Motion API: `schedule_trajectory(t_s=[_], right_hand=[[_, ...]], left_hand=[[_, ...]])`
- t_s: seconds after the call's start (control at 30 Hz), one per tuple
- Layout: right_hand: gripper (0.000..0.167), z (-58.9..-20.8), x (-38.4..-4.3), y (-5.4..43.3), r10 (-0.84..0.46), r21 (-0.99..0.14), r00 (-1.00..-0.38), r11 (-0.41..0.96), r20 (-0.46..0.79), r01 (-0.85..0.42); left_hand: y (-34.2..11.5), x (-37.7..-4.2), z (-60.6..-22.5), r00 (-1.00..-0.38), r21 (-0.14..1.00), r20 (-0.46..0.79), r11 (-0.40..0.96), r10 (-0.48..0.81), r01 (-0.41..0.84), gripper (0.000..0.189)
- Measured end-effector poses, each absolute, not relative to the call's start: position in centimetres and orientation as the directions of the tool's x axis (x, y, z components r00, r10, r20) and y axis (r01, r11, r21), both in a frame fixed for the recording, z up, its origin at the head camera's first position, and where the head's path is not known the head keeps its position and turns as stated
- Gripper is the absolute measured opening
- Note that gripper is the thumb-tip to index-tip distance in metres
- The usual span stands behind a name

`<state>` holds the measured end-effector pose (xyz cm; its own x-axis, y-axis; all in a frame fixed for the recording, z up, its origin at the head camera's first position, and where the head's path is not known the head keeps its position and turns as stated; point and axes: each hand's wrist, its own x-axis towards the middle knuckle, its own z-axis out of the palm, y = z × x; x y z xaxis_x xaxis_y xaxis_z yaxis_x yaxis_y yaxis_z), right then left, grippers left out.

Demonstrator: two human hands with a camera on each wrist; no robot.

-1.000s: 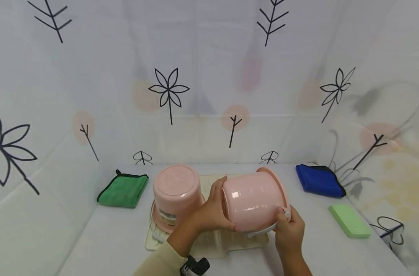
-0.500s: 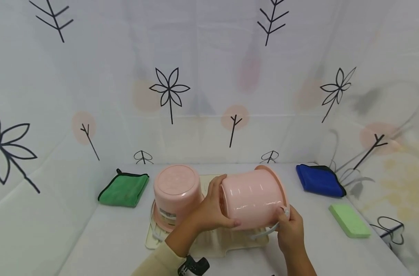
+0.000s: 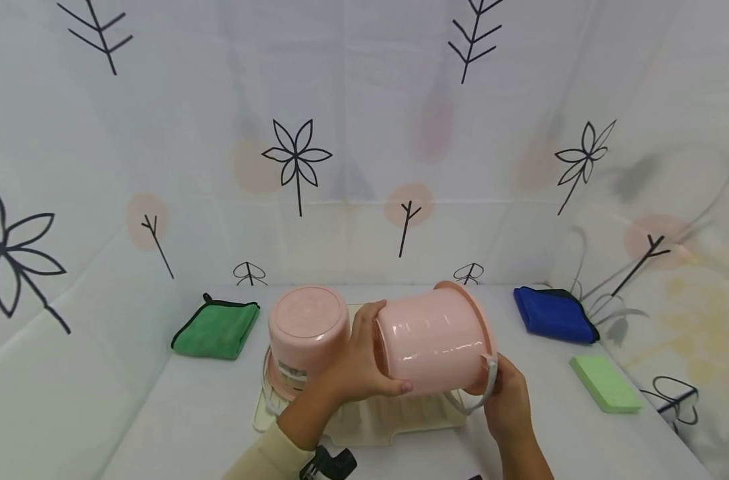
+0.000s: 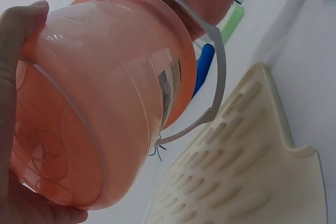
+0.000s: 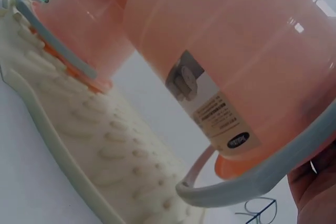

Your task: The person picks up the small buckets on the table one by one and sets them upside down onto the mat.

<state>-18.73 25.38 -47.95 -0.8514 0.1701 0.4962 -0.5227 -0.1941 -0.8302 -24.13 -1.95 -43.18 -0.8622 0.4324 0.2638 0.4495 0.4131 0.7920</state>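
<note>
A glossy pink bucket [image 3: 433, 337] is held tilted on its side, its mouth to the right, above a cream ridged drying board [image 3: 424, 417]. My left hand [image 3: 355, 363] grips its base, thumb below and fingers above; the left wrist view shows the bucket's underside [image 4: 47, 140] between them. At the rim, my right hand [image 3: 508, 400] holds the bucket, its fingers partly hidden behind it. The grey handle [image 3: 492, 383] hangs from the rim. A printed label [image 5: 210, 103] shows on the lower side in the right wrist view.
A second pink bucket [image 3: 307, 323] stands upside down on the board's left part, close to my left hand. A folded green cloth [image 3: 217, 330] lies at the left. A folded blue cloth [image 3: 553, 317] and a light green sponge [image 3: 606, 385] lie at the right.
The held bucket has shifted slightly left. My right thumb, earlier on the rim by the handle joint, is now out of sight behind the bucket, and the handle joint shows uncovered.
</note>
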Motion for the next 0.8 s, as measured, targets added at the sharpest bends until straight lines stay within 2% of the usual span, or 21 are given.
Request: schedule_trajectory(t_s=[0.1, 0.2, 0.27, 0.37, 0.43, 0.5, 0.6, 0.7, 0.8], right_hand=[[0.050, -47.8, -18.6, 25.6, 0.318, -0.922, -0.892, -0.111, 0.321, -0.372], [0.049, -47.6, -18.6, 26.2, 0.472, -0.989, -0.877, -0.058, 0.091, -0.134], [0.047, -47.7, -18.6, 26.8, 0.517, -0.999, -0.855, -0.023, -0.042, 0.036], [0.049, -48.1, -18.5, 28.1, 0.481, -0.963, -0.867, 0.147, -0.130, 0.227], [0.046, -48.3, -18.4, 28.8, 0.422, -0.905, -0.895, 0.309, -0.145, 0.293], [0.041, -48.5, -18.3, 29.4, 0.355, -0.832, -0.926, 0.469, -0.130, 0.296], [0.032, -48.9, -18.2, 29.8, 0.268, -0.731, -0.959, 0.637, -0.088, 0.245], [0.036, -49.7, -18.1, 29.5, 0.141, -0.694, -0.990, 0.710, -0.022, 0.116], [0.045, -50.8, -18.1, 28.8, 0.008, -0.685, -0.998, 0.728, 0.059, -0.035]], left_hand=[[-2.2, -23.8, -42.9, -0.860, 0.787, 0.274, 0.413, 0.429, 0.457, 0.135], [-2.4, -23.3, -42.6, -0.852, 0.789, 0.290, 0.395, 0.436, 0.471, 0.136], [-2.6, -22.9, -42.2, -0.840, 0.776, 0.317, 0.389, 0.440, 0.497, 0.137], [-2.8, -22.5, -41.4, -0.817, 0.741, 0.378, 0.386, 0.435, 0.549, 0.139], [-3.0, -22.3, -40.8, -0.807, 0.729, 0.407, 0.380, 0.428, 0.569, 0.139], [-3.3, -22.1, -40.1, -0.804, 0.733, 0.415, 0.367, 0.426, 0.573, 0.139], [-3.8, -21.8, -39.0, -0.812, 0.747, 0.397, 0.364, 0.427, 0.556, 0.138], [-4.4, -21.6, -37.7, -0.826, 0.754, 0.371, 0.381, 0.424, 0.534, 0.138], [-5.0, -21.7, -36.2, -0.829, 0.746, 0.354, 0.404, 0.432, 0.529, 0.137]])
